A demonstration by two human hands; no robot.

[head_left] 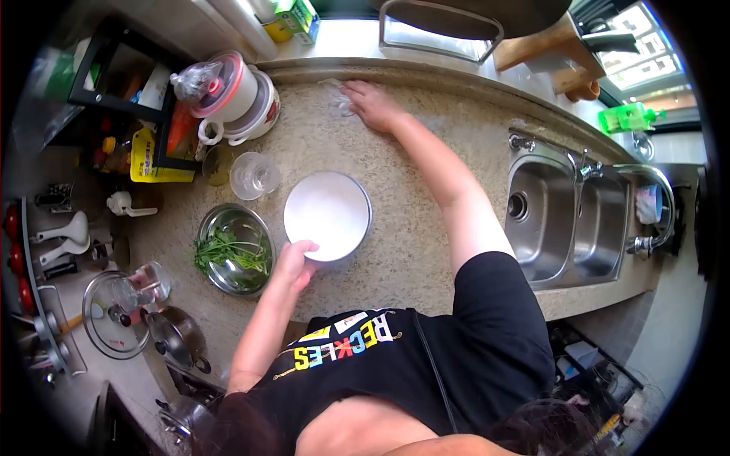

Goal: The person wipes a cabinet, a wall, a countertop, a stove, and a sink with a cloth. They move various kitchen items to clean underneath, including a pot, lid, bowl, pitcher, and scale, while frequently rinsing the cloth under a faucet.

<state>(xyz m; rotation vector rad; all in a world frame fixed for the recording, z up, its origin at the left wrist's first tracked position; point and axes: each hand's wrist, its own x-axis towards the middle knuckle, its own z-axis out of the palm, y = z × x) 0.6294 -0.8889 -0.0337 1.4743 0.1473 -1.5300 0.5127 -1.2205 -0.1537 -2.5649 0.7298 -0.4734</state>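
Observation:
My left hand grips the near rim of a white bowl, thumb over the edge and fingers beneath. Stretched far across the counter, my right hand has its fingers closed on a crumpled piece of clear plastic film by the back ledge. Left of the white bowl sits a steel bowl holding green leafy vegetables and a shiny spoon-like piece. A clear glass bowl stands just beyond the white bowl.
Stacked lidded pots stand at the back left beside a black rack. On the right is a double steel sink with taps. A glass lid and a dark pot are at the lower left. A knife block stands on the sill.

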